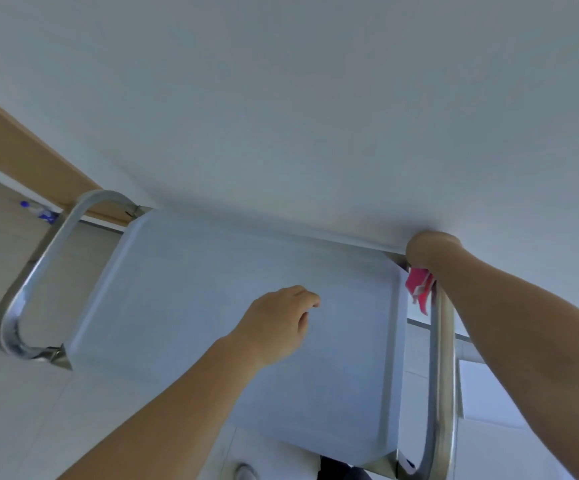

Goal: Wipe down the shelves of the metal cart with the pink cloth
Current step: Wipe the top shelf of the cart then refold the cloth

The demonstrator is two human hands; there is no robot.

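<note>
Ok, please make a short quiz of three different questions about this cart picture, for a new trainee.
1. True or false: the left hand holds the pink cloth.
2. Where is the right hand? A) flat on the middle of the top shelf; B) at the far right corner of the cart, on its right handle bar; C) on the left handle bar.
3. Fill in: the cloth hangs below the ____ hand.

Key: 1 false, it hovers over the shelf with nothing in it; 2 B; 3 right.

Left hand (277,323) loosely curled; right hand (432,251) clenched.
</note>
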